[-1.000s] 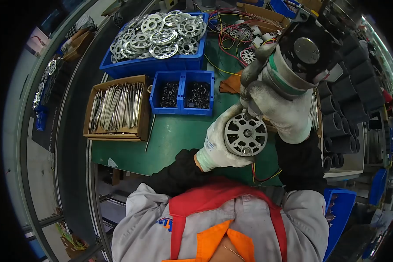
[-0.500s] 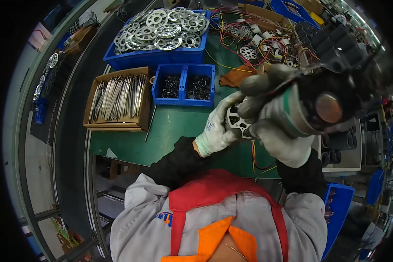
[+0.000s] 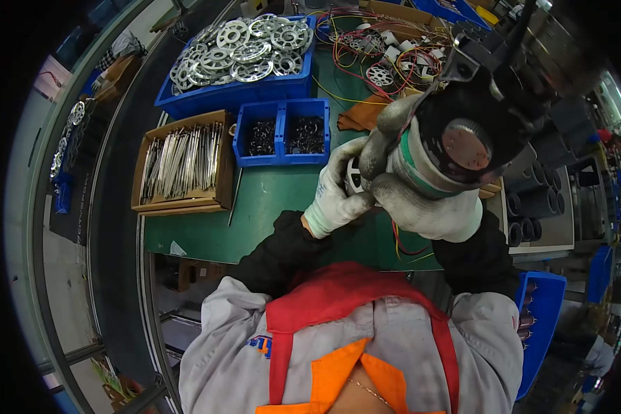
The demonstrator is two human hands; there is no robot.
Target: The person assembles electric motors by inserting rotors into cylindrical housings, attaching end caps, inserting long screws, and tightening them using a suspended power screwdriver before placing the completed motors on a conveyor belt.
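White-gloved, my left hand is wrapped round a motor with a silver slotted end plate, whose face is mostly covered by my right hand. My right hand, in a soiled white glove, has its fingers closed at the motor's end; whatever lies between them is hidden. A large dark round tool with a green-edged band hangs in front of the right hand and hides part of it. Red and yellow wires come down below the motor.
A blue bin of silver discs stands at the back left. Before it are a cardboard box of metal rods and two small blue bins of dark screws. A brown cloth and wired parts lie behind my hands. Grey tubes stand at right.
My right hand has moved down over the end plate, which showed in full one second ago. The dark tool has shifted, and the whole view has moved slightly.
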